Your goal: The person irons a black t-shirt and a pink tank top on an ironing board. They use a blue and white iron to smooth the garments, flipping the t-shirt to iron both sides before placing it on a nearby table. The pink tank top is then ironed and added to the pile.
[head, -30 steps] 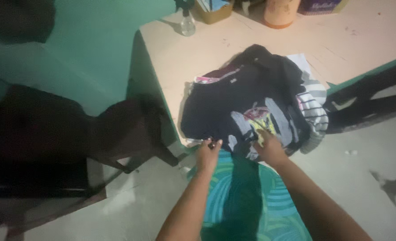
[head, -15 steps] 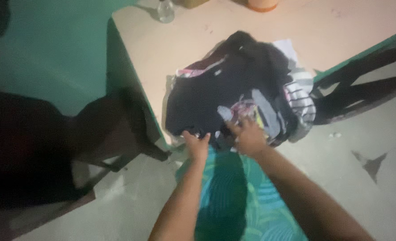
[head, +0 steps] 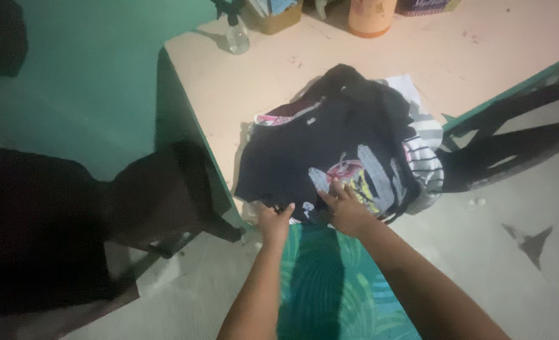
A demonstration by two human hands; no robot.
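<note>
- The left hand (head: 274,221) pinches the near hem of a dark printed shirt (head: 304,157) at the table's front edge, fingers curled onto the cloth.
- The right hand (head: 348,211) lies flat on the same shirt, fingers spread over the lower part of its coloured print (head: 355,179); it presses down and is not closed around anything.
- The shirt lies spread on top of a clothes pile (head: 418,148) at the near corner of the pale table (head: 279,69). Its long axis runs from the hem at the hands up and away toward the far side of the table, with the print facing up.
- A striped grey and white garment (head: 427,157) sticks out from under the shirt on the right; a pink edge (head: 270,118) shows at the upper left of the pile.
- Well behind the pile stand a clear spray bottle (head: 236,34), a small box (head: 273,16) and an orange pot (head: 370,16).
- A dark chair (head: 159,189) stands just left of the table corner, on the grey floor (head: 512,264).
</note>
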